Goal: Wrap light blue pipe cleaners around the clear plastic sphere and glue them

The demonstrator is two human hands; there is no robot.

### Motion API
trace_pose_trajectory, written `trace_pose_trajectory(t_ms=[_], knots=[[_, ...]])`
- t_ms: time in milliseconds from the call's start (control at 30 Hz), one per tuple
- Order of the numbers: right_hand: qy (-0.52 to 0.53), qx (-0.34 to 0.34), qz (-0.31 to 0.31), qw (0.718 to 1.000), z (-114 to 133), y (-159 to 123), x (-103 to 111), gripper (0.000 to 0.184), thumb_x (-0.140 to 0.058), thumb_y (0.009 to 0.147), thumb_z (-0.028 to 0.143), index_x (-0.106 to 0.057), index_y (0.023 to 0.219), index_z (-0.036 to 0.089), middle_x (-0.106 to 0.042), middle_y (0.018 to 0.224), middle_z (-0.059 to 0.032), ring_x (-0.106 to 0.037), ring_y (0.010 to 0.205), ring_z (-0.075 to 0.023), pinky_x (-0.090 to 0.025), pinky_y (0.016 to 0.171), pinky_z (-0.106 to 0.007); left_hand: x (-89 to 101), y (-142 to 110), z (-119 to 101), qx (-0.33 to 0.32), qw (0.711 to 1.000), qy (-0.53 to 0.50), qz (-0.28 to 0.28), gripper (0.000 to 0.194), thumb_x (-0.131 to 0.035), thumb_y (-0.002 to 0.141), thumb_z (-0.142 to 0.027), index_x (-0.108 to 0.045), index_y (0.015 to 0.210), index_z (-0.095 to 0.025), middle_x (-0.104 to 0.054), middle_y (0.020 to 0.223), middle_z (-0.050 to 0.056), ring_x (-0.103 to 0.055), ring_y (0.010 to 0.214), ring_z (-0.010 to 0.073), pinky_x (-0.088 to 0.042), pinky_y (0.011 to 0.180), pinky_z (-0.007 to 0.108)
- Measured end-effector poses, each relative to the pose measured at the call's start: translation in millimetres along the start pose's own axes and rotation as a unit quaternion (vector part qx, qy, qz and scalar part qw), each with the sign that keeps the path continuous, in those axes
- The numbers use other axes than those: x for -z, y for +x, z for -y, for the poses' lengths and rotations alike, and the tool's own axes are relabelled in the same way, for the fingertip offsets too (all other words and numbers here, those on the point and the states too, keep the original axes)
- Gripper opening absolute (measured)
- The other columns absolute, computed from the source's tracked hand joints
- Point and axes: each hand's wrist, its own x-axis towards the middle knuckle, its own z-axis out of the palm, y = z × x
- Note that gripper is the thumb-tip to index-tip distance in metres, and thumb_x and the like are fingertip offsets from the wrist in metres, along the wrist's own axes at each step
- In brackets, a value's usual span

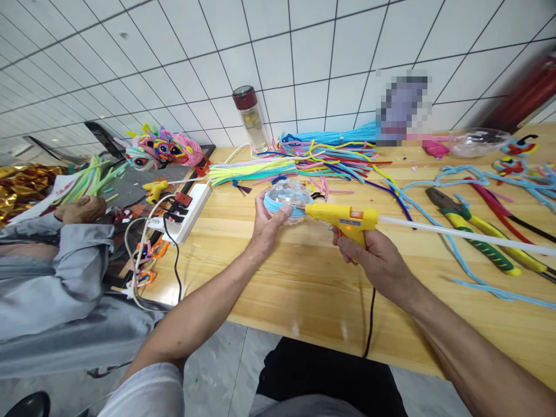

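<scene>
My left hand is wrapped round a clear plastic ball, its thumb pressing on the light-blue pipe cleaner wound about the ball's middle. In my right hand is a yellow hot glue gun, gripped by its handle. The nozzle points left and meets, or nearly meets, the ball's right side; the exact contact is too small to tell. A long whitish glue stick juts from the gun's back end. Bundles of coloured pipe cleaners lie just behind the ball.
Pliers and loose blue pipe cleaners lie at right. A white power strip with cords stands at left, near another glue gun and a co-worker's hand. Behind are a lidded bottle and a clear half-shell.
</scene>
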Motion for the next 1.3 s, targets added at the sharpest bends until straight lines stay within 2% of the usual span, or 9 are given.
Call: trace_pose_trajectory(t_ms=[467, 733, 1000, 1300], knots=[[-0.014, -0.009, -0.002, 1.000, 3.6, -0.5, 0.6, 0.057, -0.076, 0.089, 0.076, -0.075, 0.103, 0.021, -0.067, 0.082, -0.0036, -0.056, 0.067, -0.0178, -0.050, 0.058, -0.032, -1.6, -0.6, -1.2, 0.007, 1.000, -0.008, 0.002, 0.084, -0.098, 0.069, -0.059, -0.052, 0.134, -0.031, -0.071, 0.132, 0.006, -0.072, 0.121, 0.0252, -0.060, 0.104, 0.039], [-0.012, -0.007, 0.001, 1.000, 2.7, -0.3, 0.6, 0.064, -0.073, 0.087, 0.083, -0.075, 0.105, 0.022, -0.071, 0.088, -0.0063, -0.061, 0.073, -0.0207, -0.053, 0.061, -0.033, -1.6, -0.7, -1.0, 0.004, 1.000, 0.003, 0.005, 0.082, -0.095, 0.071, -0.062, -0.051, 0.134, -0.032, -0.071, 0.133, 0.005, -0.072, 0.123, 0.0261, -0.059, 0.105, 0.041], [-0.009, -0.008, 0.001, 1.000, 1.0, -0.9, 1.2, 0.063, -0.073, 0.088, 0.082, -0.075, 0.106, 0.022, -0.069, 0.086, -0.0052, -0.060, 0.072, -0.0201, -0.054, 0.062, -0.033, -2.2, 0.0, -0.6, 0.006, 1.000, -0.005, -0.005, 0.088, -0.098, 0.068, -0.062, -0.052, 0.136, -0.031, -0.069, 0.138, 0.007, -0.070, 0.128, 0.0278, -0.060, 0.106, 0.041], [0.004, -0.006, -0.011, 1.000, 1.3, -1.5, -0.4, 0.062, -0.074, 0.087, 0.081, -0.075, 0.102, 0.021, -0.068, 0.085, -0.0056, -0.059, 0.072, -0.0199, -0.054, 0.061, -0.033, -1.7, 0.2, -1.0, 0.005, 1.000, -0.005, -0.006, 0.085, -0.097, 0.069, -0.062, -0.053, 0.135, -0.030, -0.071, 0.136, 0.007, -0.071, 0.128, 0.0278, -0.060, 0.107, 0.041]])
